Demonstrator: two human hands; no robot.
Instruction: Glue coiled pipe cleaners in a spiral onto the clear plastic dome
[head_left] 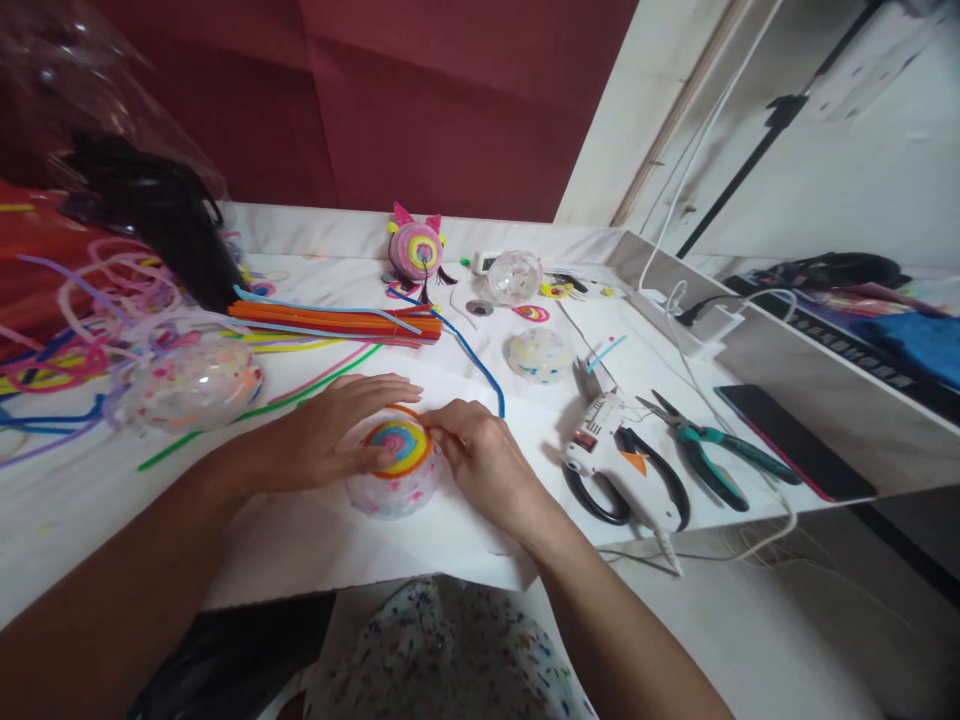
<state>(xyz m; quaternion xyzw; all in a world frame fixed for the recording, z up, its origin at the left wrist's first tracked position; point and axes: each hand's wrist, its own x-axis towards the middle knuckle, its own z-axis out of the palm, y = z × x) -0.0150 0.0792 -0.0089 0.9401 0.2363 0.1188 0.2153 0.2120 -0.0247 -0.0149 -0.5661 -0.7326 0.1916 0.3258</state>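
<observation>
Two bare hands, left (352,425) and right (476,455), close together, fingers on multicoloured ringed fuzzy disc (395,443) | disc atop speckled translucent dome (391,495) | white glue gun (611,450) at three o'clock

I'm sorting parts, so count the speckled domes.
4: first dome between hands, second dome at left, third dome beyond glue gun, fourth dome behind that. More may be hidden.

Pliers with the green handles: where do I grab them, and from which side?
I'd grip both handles of the pliers together, coming from the near right. The handles spread that way, while the pointed tips face away to the left. The glue gun lies close on the left.
</observation>
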